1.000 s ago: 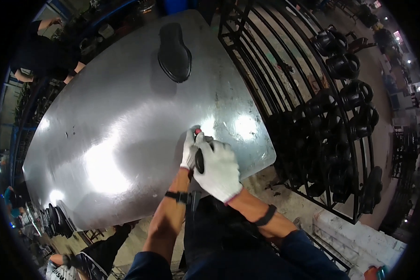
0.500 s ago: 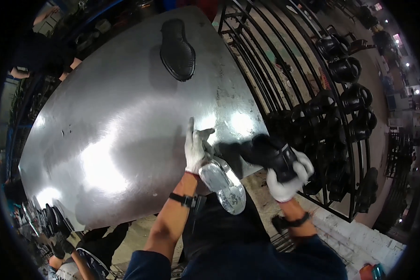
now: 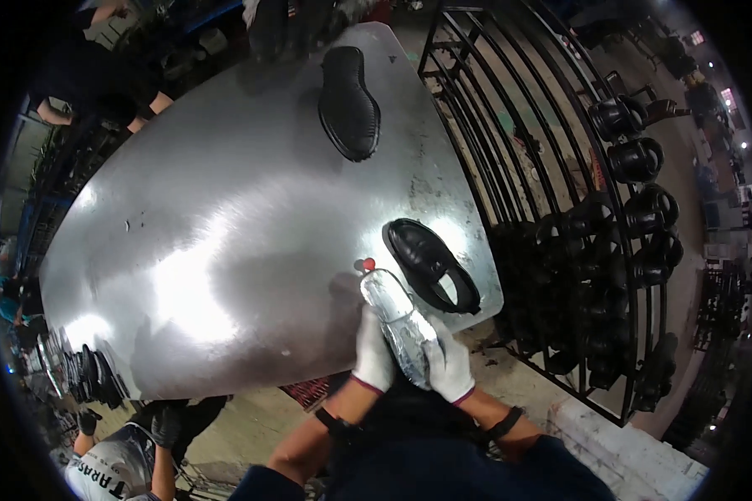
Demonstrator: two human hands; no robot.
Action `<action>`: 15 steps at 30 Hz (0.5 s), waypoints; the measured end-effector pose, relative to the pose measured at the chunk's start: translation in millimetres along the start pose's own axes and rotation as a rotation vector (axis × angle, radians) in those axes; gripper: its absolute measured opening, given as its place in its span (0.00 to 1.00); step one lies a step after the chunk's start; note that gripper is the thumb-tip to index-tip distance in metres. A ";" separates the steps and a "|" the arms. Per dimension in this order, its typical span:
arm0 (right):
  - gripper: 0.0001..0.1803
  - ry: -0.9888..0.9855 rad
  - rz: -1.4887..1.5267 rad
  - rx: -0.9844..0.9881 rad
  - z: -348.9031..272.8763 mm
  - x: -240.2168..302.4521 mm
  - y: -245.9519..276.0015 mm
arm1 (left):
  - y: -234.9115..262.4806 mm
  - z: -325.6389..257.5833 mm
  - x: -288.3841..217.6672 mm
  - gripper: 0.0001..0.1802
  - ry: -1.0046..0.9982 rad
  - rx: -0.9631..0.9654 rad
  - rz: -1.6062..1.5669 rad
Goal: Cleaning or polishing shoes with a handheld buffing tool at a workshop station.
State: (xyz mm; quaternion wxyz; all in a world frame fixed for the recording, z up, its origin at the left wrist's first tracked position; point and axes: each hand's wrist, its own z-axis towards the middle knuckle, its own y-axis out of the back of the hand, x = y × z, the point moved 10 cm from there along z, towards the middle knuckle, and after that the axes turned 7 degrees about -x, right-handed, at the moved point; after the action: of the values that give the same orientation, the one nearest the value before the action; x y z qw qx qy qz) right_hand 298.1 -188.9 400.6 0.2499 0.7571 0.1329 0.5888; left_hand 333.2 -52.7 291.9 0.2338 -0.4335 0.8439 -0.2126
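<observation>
Both my hands, in white gloves, hold a shiny metal shoe last (image 3: 399, 321) at the table's near edge. My left hand (image 3: 374, 349) is closed along its left side, and my right hand (image 3: 448, 359) is wrapped round its right side near the heel end. A small red ball (image 3: 368, 264) shows at the last's far tip; whether the two touch I cannot tell. Just right of the last, a black shoe (image 3: 430, 259) lies on the tabletop, its opening toward me. Farther off rests a black shoe sole (image 3: 348, 104).
The metal table (image 3: 251, 275) spreads to my left. A black rack (image 3: 560, 250) with several black shoes stands along its right side. More dark soles (image 3: 92, 371) are stacked at the left corner. Co-workers (image 3: 113, 459) are at the lower left and beyond the far edge.
The black shoe has gone from my right hand onto the table. My right hand has moved left to the metal last, which both hands now hold. The red ball has come into sight.
</observation>
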 end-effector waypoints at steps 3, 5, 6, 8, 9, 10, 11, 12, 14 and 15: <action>0.26 0.245 0.011 0.158 75.2 73.6 -35.9 | 2.8 9.5 -39.9 0.26 0.020 0.127 0.038; 0.26 0.351 -0.050 0.185 124.2 101.3 -63.5 | -33.7 5.9 -103.0 0.29 -0.236 0.009 -0.029; 0.29 0.318 -0.193 0.165 144.6 110.1 -78.5 | -27.6 10.5 -141.3 0.30 -0.320 -0.004 -0.073; 0.37 0.007 0.026 -0.058 203.2 90.4 -75.5 | -3.8 -14.3 -224.8 0.32 -0.545 -0.202 -0.073; 0.43 -0.028 0.224 -0.236 236.0 96.0 -60.6 | 25.6 -20.6 -266.3 0.33 -0.605 -0.272 -0.123; 0.46 -0.106 0.351 -0.287 263.4 95.2 -56.8 | 65.5 -17.1 -333.1 0.33 -0.810 -0.175 -0.119; 0.43 -0.068 0.555 -0.242 304.5 97.4 -72.3 | 108.9 -13.8 -381.5 0.31 -0.773 -0.153 -0.148; 0.43 -0.065 0.566 -0.232 333.3 112.6 -80.9 | 128.8 -29.2 -426.4 0.29 -0.699 0.082 -0.218; 0.40 -0.243 0.976 0.052 373.8 110.5 -115.5 | 155.9 -66.5 -460.2 0.29 -1.031 -0.093 -0.118; 0.40 -0.248 0.973 0.044 374.8 113.7 -116.1 | 146.6 -79.8 -449.1 0.28 -1.137 -0.260 0.014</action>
State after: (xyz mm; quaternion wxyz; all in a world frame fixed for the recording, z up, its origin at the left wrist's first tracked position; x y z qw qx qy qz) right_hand 698.8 -118.2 364.1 -0.0559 0.8008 -0.2538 0.5396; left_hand 425.5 411.2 367.9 0.5963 -0.4991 0.6080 0.1603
